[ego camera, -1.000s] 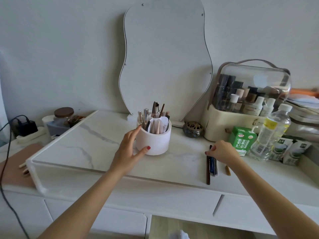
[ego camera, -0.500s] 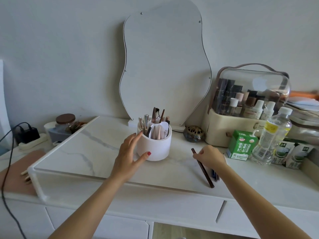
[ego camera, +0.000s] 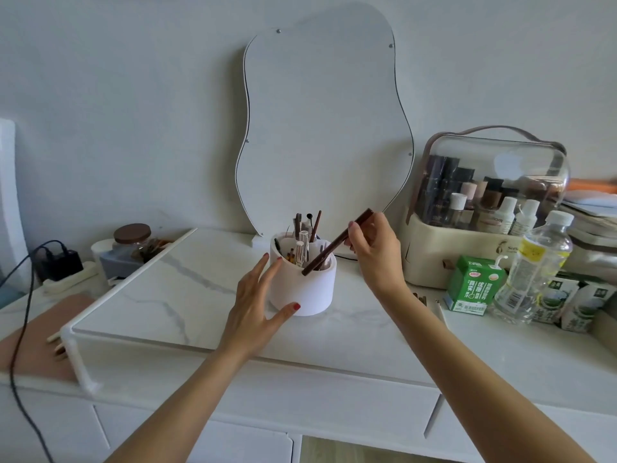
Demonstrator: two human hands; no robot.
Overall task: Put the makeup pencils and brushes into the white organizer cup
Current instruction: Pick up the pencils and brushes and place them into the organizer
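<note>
The white organizer cup (ego camera: pixel 305 289) stands on the marble top in front of the mirror, with several pencils, brushes and silver tubes upright in its compartments. My left hand (ego camera: pixel 257 302) rests against the cup's left side, fingers spread, thumb touching its front. My right hand (ego camera: pixel 374 252) hovers just right of the cup and pinches a long dark brown makeup pencil (ego camera: pixel 337 242). The pencil slants down to the left, its lower tip over the cup's front rim. More pencils (ego camera: pixel 421 299) lie on the top behind my right forearm, mostly hidden.
A wavy mirror (ego camera: pixel 320 128) leans on the wall behind the cup. To the right stand a clear-lidded cosmetics case (ego camera: pixel 484 208), a green carton (ego camera: pixel 474 285), a water bottle (ego camera: pixel 534 265) and more cartons. At left are a jar (ego camera: pixel 132 238), a charger and cable.
My right hand lifted the brown pencil off the tabletop and carried it up and left to the cup's rim. My left hand stayed against the cup.
</note>
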